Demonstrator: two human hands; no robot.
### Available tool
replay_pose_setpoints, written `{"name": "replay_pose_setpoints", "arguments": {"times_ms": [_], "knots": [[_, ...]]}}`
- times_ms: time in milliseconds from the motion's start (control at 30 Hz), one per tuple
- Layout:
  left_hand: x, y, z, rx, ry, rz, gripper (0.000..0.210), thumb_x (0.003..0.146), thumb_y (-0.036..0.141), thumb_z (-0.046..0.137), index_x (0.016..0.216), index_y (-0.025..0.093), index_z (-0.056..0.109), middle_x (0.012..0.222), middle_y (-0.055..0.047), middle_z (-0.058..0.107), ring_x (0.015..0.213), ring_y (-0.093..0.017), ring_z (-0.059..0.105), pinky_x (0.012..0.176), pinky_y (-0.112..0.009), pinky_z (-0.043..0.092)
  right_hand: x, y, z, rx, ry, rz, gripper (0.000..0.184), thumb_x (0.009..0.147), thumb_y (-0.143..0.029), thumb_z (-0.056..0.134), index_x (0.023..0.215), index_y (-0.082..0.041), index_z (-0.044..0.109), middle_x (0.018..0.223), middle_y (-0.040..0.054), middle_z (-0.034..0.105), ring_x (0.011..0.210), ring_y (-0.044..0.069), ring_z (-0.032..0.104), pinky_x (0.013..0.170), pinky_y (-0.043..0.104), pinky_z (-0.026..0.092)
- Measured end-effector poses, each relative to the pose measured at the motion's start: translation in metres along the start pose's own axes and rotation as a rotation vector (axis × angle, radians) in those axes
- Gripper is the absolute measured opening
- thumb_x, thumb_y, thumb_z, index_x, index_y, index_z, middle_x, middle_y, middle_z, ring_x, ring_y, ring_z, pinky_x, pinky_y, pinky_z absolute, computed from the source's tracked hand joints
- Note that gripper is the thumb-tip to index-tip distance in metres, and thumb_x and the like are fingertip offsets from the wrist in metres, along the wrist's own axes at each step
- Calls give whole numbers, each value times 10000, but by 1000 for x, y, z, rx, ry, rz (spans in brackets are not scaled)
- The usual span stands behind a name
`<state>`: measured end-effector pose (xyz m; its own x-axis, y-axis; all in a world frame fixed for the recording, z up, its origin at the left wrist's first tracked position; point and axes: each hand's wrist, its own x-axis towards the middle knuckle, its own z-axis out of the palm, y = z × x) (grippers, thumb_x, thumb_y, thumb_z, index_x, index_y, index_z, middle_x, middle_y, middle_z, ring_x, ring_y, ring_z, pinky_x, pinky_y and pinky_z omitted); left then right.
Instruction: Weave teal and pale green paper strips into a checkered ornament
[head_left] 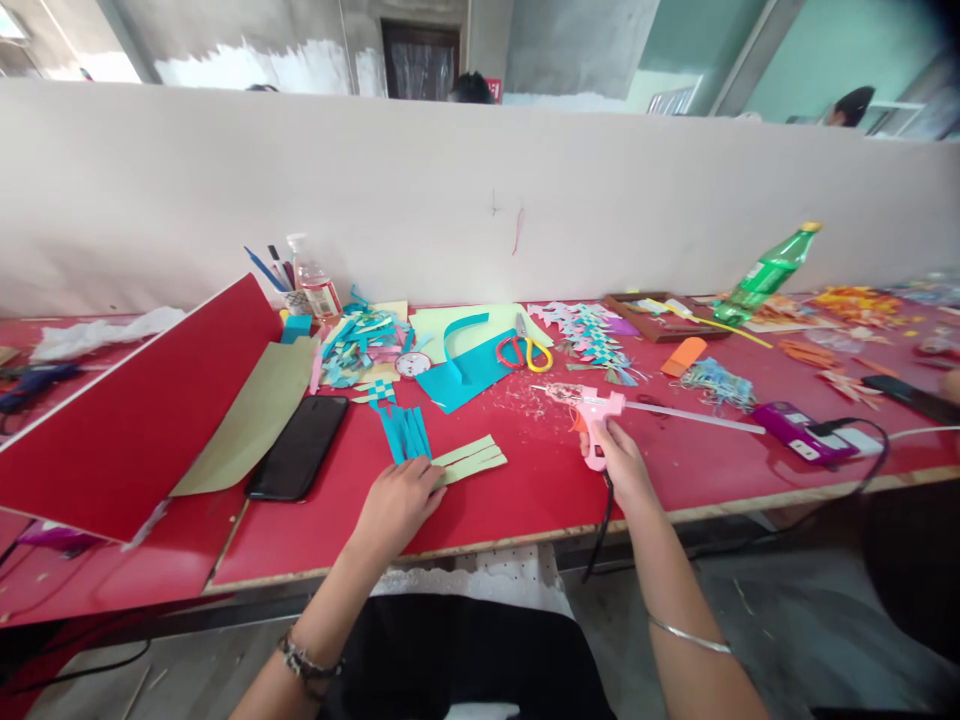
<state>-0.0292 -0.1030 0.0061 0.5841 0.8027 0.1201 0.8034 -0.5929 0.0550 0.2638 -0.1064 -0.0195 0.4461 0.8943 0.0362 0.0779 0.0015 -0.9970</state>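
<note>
A pink hot glue gun [598, 405] with a long clear glue stick in its back is gripped by my right hand [621, 462], fingers wrapped round the handle and nozzle toward the left. My left hand [401, 500] is on the table near the front edge, its fingers bent and pressed together over slit pale-green paper strips [476, 462]. Slit blue paper strips [405, 433] also run up from its fingertips. Beyond them is a small blue-and-pale woven paper piece [381, 391]. Scissors [523, 350] with red and yellow handles lie on blue paper [466, 378].
A black phone [298, 448] and a leaning red board [150, 400] stand to the left. Paper scraps [364, 345] are heaped behind. Woven paper pieces [589, 338], a green bottle [769, 275] and a purple power strip [802, 432] with cables are to the right.
</note>
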Motion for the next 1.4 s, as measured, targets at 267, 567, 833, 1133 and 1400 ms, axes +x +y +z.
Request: {"name": "replay_pose_setpoints", "arguments": {"times_ms": [267, 567, 833, 1133, 1400], "knots": [[-18, -19, 1, -42, 68, -107, 433, 795, 358, 474, 1193, 215, 385, 1077, -80, 516, 972, -212, 511, 764, -303, 438, 0, 1, 0, 41, -21, -5, 369, 647, -554, 552, 597, -193, 497, 507, -30, 486, 466, 104, 418, 467, 236, 302], [-12, -26, -6, 173, 23, 135, 258, 880, 204, 309, 830, 165, 559, 768, -59, 576, 692, -151, 562, 639, -259, 412, -3, -2, 1, 72, -23, 2, 364, 666, -533, 557, 595, -184, 485, 508, -30, 476, 479, 96, 408, 466, 226, 298], [-10, -39, -15, 213, 65, 194, 266, 886, 196, 296, 861, 165, 559, 761, -51, 578, 672, -145, 557, 577, -232, 403, -3, -2, 1, 74, -18, -4, 383, 655, -543, 560, 590, -174, 483, 504, -30, 481, 474, 86, 412, 457, 212, 304], [2, -43, -49, -212, 294, 97, 298, 879, 302, 325, 802, 158, 574, 726, -23, 578, 647, -108, 545, 597, -200, 406, -1, -1, 2, 111, -15, -8, 400, 625, -556, 578, 586, -170, 477, 482, -37, 484, 445, 74, 410, 427, 194, 300], [9, -13, -71, -769, 286, -160, 256, 812, 339, 427, 722, 150, 573, 625, 5, 574, 534, -84, 526, 527, -172, 413, -1, 1, 1, 119, 35, -9, 400, 622, -555, 579, 585, -164, 503, 478, -33, 491, 430, 74, 422, 413, 194, 312]]}}
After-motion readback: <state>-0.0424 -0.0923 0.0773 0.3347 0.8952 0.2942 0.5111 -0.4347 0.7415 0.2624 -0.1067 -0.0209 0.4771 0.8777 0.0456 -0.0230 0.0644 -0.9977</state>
